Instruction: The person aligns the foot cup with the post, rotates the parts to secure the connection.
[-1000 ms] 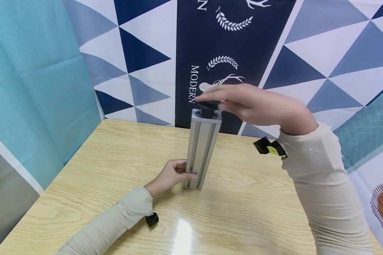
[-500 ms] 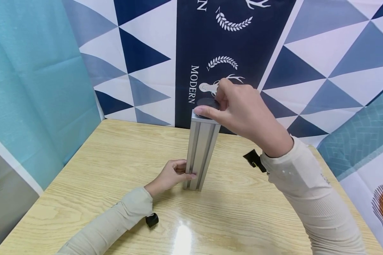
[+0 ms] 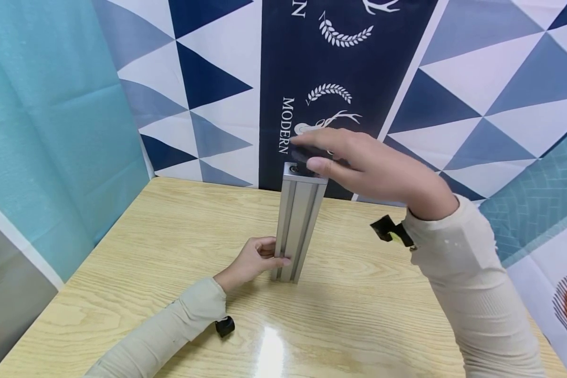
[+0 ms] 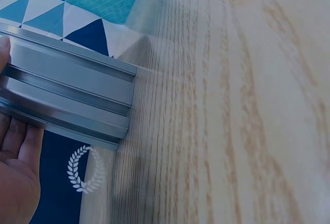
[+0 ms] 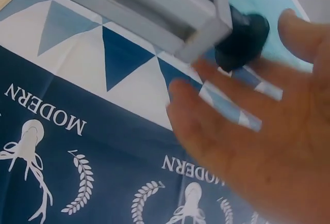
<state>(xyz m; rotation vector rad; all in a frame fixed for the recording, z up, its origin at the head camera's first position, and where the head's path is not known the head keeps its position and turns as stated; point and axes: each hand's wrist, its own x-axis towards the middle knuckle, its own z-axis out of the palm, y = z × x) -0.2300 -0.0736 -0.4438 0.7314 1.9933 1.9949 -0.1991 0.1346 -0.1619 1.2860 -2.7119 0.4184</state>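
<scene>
An aluminium extrusion profile (image 3: 298,220) stands upright on the wooden table, its grooved side facing me. My left hand (image 3: 251,261) grips it low down, thumb across the front and fingers behind. In the left wrist view the foot of the profile (image 4: 67,74) meets the tabletop. A flat metal end plate (image 3: 306,178) with bolts caps the top, and from it rises a black round knob (image 3: 301,154). My right hand (image 3: 378,170) is at this knob, fingers extended over it. In the right wrist view the thumb stands apart from the knob (image 5: 242,41) and the fingers are blurred.
The wood-grain table (image 3: 184,226) reaches back to a wall cloth (image 3: 217,100) with blue and white triangles. A teal curtain (image 3: 52,115) hangs at the left. Small black wrist cameras sit at both sleeves.
My right hand pinched the knob half a second ago; now its fingers have opened out and swung back over it. The left hand and the profile have stayed in place.
</scene>
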